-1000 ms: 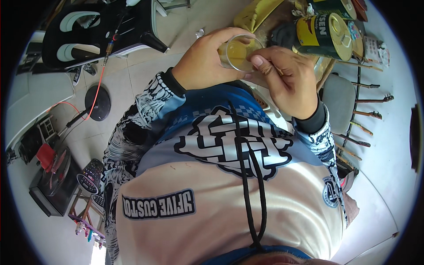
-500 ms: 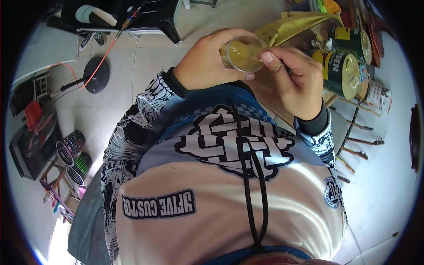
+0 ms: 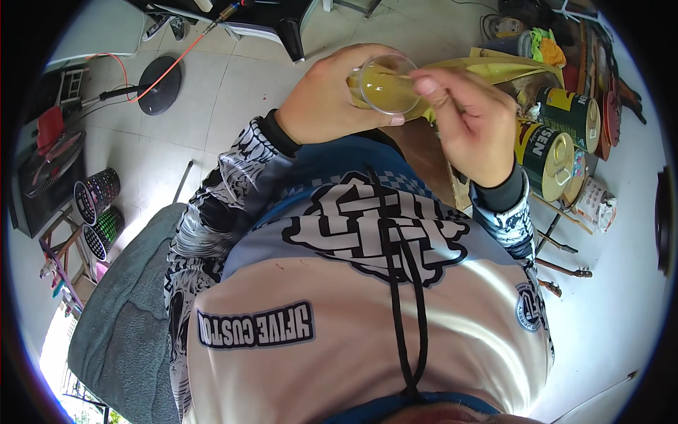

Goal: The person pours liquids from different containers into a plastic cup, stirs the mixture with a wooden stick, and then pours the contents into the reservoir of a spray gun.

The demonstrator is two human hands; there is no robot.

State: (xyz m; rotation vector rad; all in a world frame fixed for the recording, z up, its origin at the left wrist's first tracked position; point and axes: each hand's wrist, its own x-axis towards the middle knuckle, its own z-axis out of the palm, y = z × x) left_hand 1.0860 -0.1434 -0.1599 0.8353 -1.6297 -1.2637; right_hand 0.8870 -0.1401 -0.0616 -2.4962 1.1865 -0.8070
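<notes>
My left hand point(image 3: 318, 92) is wrapped round a clear cup point(image 3: 390, 112), held out in front of my torso. Inside it is a cloudy yellow liquid point(image 3: 381, 88), seen through the open top. Over the cup's right rim, my right hand point(image 3: 470, 120) is closed, thumb and forefinger pinched together. A thin, pale stick point(image 3: 397, 75) seems to run from those fingers into the cup; its held end is hidden, and motion blurs the fingertips.
Large dark green and yellow cans point(image 3: 547, 159) stand at the right, by a crumpled yellow sheet point(image 3: 512, 69). A round black base point(image 3: 159, 83) with an orange cable point(image 3: 173, 68) is at left. Mesh baskets point(image 3: 97, 196) and a grey-green padded seat point(image 3: 127, 311) lie lower left.
The room has shifted in view as my body turned slightly, so more of the padded seat shows. The cup stays in my left hand; my right fingers have moved slightly at its rim.
</notes>
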